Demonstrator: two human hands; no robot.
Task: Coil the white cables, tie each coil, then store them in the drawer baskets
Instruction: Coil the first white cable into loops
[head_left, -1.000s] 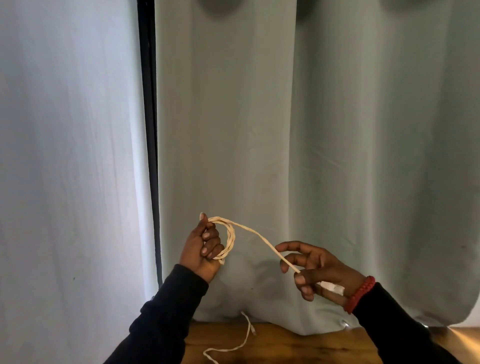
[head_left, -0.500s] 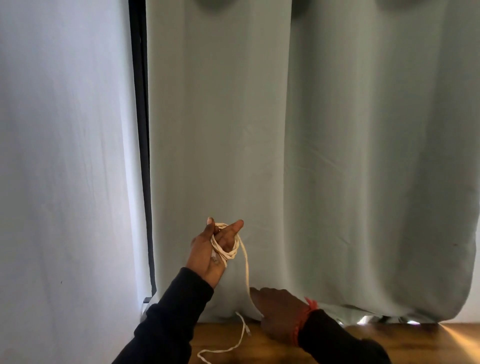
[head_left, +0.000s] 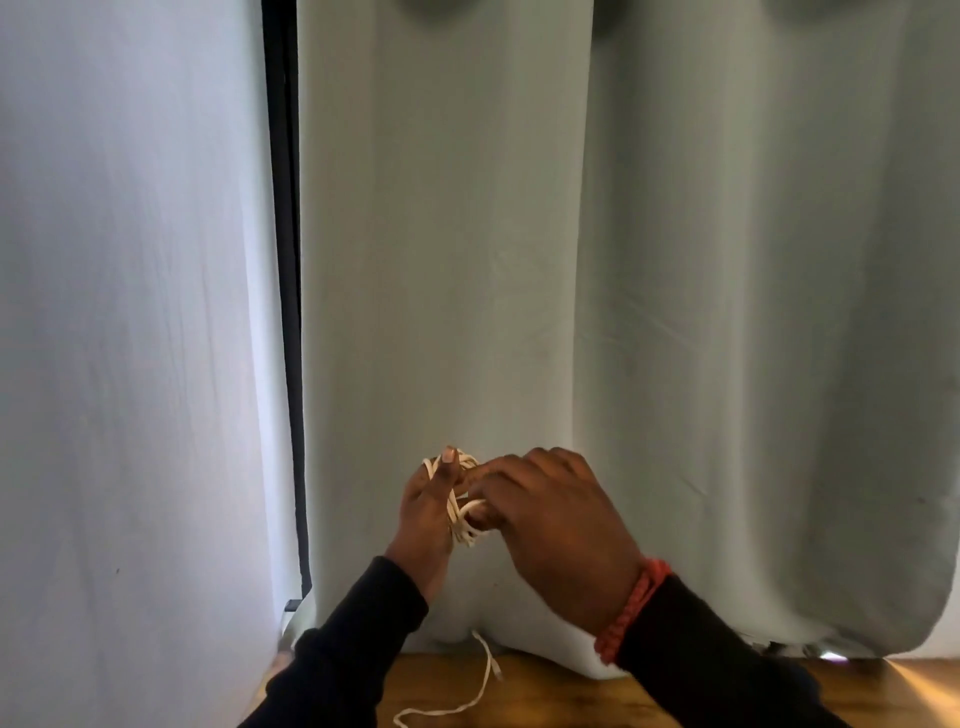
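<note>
Left hand (head_left: 428, 512) grips the coiled white cable (head_left: 464, 512), loops standing upright against its palm. Right hand (head_left: 550, 512) touches the coil from the right, fingers curled onto it; the exact pinch is hidden. Another cable (head_left: 480, 686) lies below both hands on the wooden surface (head_left: 545, 696), partly cut off.

Brown wooden table (head_left: 571, 699) along the bottom edge, partly covered by dark sleeves, bearing a loose white cable (head_left: 470, 696) that snakes across the wood with its small plug end just beside the curtain (head_left: 545, 660) hem resting on the tabletop.
</note>
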